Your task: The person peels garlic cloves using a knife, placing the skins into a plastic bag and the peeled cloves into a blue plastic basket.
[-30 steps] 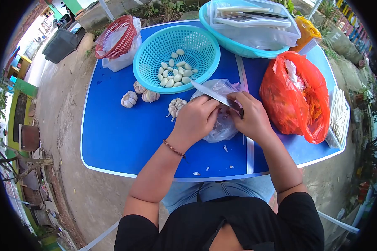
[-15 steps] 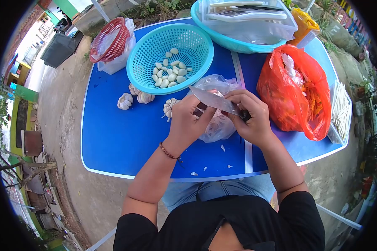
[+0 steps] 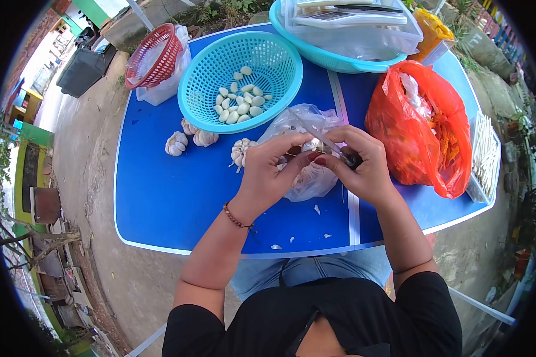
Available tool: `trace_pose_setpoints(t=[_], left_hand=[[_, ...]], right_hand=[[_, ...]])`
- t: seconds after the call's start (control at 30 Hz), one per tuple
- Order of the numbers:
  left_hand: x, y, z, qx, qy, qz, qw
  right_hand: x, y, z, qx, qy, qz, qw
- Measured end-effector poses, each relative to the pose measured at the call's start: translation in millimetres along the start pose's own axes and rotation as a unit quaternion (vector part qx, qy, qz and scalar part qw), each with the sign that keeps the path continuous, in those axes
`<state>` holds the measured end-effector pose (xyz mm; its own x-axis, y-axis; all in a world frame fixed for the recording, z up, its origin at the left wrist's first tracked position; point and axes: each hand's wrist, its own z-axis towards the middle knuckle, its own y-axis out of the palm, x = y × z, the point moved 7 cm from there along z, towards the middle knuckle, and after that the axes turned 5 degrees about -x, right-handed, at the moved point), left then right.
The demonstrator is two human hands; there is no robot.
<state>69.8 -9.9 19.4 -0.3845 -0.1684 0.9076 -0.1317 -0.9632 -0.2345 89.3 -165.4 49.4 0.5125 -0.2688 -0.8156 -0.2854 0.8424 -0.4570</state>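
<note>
Steel knife (image 3: 315, 134) gripped in right hand (image 3: 363, 166), left hand (image 3: 268, 172) pinching a garlic clove (image 3: 311, 146) — best kept shallow, blade angled away from fingertips.

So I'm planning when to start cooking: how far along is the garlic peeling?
Done: a small pile of peeled cloves lies in the turquoise basket. In hand: the left hand holds a clove against the knife in the right hand, over a clear bag. Left: four whole garlic bulbs on the blue table.
</note>
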Motion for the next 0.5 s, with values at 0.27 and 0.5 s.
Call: trace_pose_setpoints(t=[0.27, 0.5], left_hand=[[-4.2, 1.0, 0.3, -0.062, -0.026, -0.067, 0.996], [-3.6, 4.1, -1.4, -0.058, -0.096, -0.152, 0.982]], right_hand=[[8.0, 1.1, -2.8, -0.051, 0.026, 0.058, 0.997], [27.8, 7.3, -11.0, -0.052, 0.145, 0.217, 0.964]])
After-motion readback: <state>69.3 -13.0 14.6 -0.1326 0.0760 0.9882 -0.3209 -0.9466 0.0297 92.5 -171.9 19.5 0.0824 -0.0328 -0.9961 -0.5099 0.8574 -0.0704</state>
